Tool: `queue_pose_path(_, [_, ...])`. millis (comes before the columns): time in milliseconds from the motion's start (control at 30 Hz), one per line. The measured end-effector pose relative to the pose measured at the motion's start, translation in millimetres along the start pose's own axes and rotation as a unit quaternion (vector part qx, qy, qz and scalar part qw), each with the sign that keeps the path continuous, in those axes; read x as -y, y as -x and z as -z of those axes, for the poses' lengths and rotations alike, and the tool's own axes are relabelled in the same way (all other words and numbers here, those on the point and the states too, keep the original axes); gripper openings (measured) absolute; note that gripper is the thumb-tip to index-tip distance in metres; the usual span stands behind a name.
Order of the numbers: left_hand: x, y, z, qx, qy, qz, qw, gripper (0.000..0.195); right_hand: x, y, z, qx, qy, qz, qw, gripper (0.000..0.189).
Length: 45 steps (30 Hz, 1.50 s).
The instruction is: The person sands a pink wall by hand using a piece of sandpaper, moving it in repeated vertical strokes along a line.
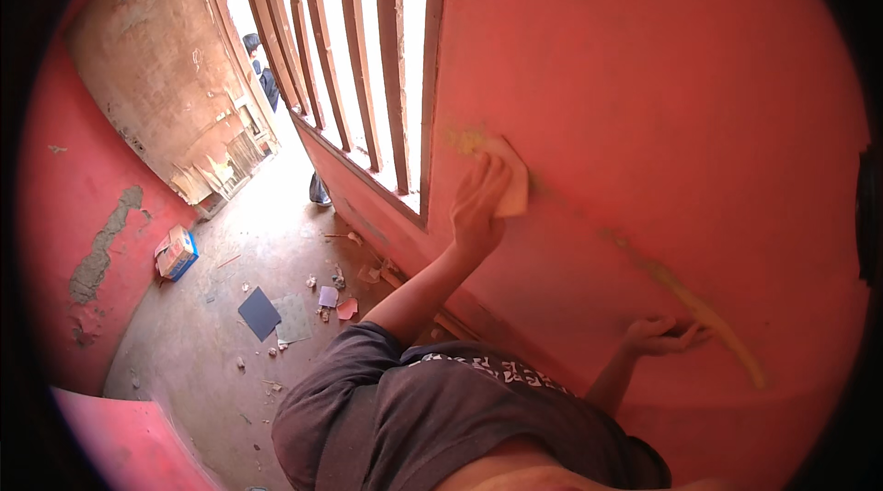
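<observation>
My left hand (478, 205) presses a folded pale sheet (512, 182), apparently sandpaper, flat against the red painted wall (641, 112). A rough yellowish patch (466, 138) shows on the wall just above my fingers. From near the sheet, a yellowish-brown streak (679, 294) runs down to the right across the paint. Beside its lower part is my right hand (659, 337), palm turned up, fingers apart and holding nothing; whether it touches the wall I cannot tell.
A barred window (359, 56) adjoins the wall. A worn wooden door (159, 70) stands by a bright doorway, with a person (262, 74) outside. On the floor lie a cardboard box (176, 253), a dark sheet (260, 314), a grey sheet (293, 318) and scattered debris.
</observation>
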<state>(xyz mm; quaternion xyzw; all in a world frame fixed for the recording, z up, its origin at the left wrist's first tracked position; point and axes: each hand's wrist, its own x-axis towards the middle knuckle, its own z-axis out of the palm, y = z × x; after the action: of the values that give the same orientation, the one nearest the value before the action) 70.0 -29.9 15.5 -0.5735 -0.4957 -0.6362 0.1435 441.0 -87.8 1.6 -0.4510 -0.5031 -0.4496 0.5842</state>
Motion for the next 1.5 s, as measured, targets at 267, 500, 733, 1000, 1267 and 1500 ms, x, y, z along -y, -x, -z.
queue_pose_path(267, [0.3,-1.2,-2.8,-0.056,0.028,0.019,0.998,0.048,-2.8,0.8,3.0,0.010,-0.008,0.010,1.000,0.048])
queue_pose_path(500, [18.6,-8.7,-6.3,-0.075,0.024,0.059,0.995,0.053,-5.4,3.1,7.5,0.004,-0.011,0.004,1.000,0.047])
queue_pose_path(733, [-26.4,15.9,-19.3,-0.043,0.038,-0.015,0.998,0.055,-7.4,0.0,7.7,0.026,-0.031,0.011,0.999,0.047])
queue_pose_path(1000, [-46.3,20.3,-25.2,-0.080,-0.006,0.021,0.997,0.042,-14.1,12.6,19.7,0.071,-0.032,0.002,0.997,0.047])
queue_pose_path(1267, [-28.0,19.8,-22.1,-0.095,-0.016,0.090,0.991,0.038,-12.5,11.6,27.6,0.100,-0.091,0.004,0.991,0.045])
queue_pose_path(1500, [-47.4,27.9,-33.1,-0.065,-0.017,-0.048,0.997,0.047,-15.7,9.4,13.0,0.061,-0.087,0.019,0.994,0.041])
